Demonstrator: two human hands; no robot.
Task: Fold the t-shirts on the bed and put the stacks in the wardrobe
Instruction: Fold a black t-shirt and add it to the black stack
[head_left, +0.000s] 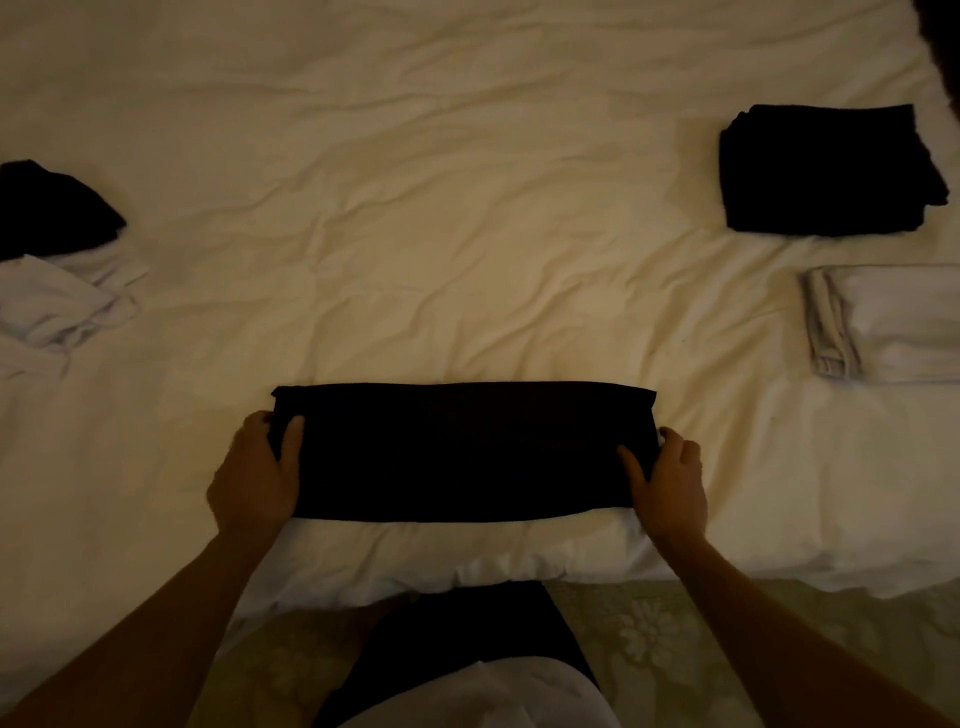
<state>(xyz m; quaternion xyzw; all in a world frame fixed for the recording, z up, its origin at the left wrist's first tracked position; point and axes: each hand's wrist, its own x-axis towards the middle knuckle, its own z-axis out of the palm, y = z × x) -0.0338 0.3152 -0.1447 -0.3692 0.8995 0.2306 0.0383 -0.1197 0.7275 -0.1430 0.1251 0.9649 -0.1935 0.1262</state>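
Currently on the bed (467, 218): one black t-shirt (462, 452), folded into a long band, lying at 6 o'clock near the bed's front edge.
Left hand (260, 467): at the band's 9 o'clock end, thumb on top, fingers curled round the short edge, gripping it.
Right hand (670, 478): at the 3 o'clock end, gripping the same way.
Handling, by judgement: soft, light, limp cloth; it will sag between the hands and the layers may slip apart unless all are pinched together.
Where to hold: both short ends, full thickness, to bring one end over the other.
Folded black stack (826, 171): 2 o'clock.
Folded white stack (893, 322): 3 o'clock, just below the black one.
Unfolded heap (57, 280): 9 o'clock, black over white, still to fold.
Wardrobe: not in view.
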